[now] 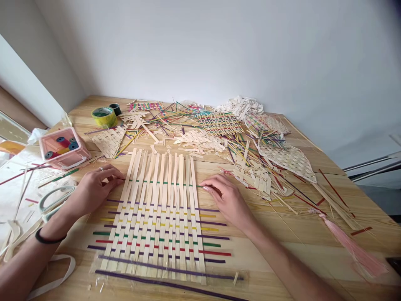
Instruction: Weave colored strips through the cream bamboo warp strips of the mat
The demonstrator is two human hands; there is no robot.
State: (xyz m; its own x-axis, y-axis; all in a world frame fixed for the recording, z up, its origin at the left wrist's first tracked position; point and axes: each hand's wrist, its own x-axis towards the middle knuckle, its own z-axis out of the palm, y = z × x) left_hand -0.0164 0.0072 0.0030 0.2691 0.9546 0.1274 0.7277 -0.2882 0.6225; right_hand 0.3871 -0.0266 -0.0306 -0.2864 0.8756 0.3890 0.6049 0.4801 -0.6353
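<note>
A woven panel of pale bamboo strips (161, 217) lies flat in front of me, crossed by purple, yellow, green and red strips. Higher up, a thin green strip (159, 182) runs across the loose upper ends of the pale strips, over some and under others. My right hand (227, 198) pinches its right end between thumb and fingers. At the left edge of the panel my left hand (97, 188) has its fingers closed at the strip's other end; the fingertips partly hide that end. Clear tape (225, 281) and a purple strip (169, 286) lie along the panel's bottom edge.
Scissors (52, 205) lie beside my left wrist. Behind them stands a pink box (62, 156) with thread spools. Yellow tape (104, 117) sits further back. Scraps and woven pieces (221, 124) cover the table's far side. A woven fan (288, 161) and pink tassel (351, 242) lie right.
</note>
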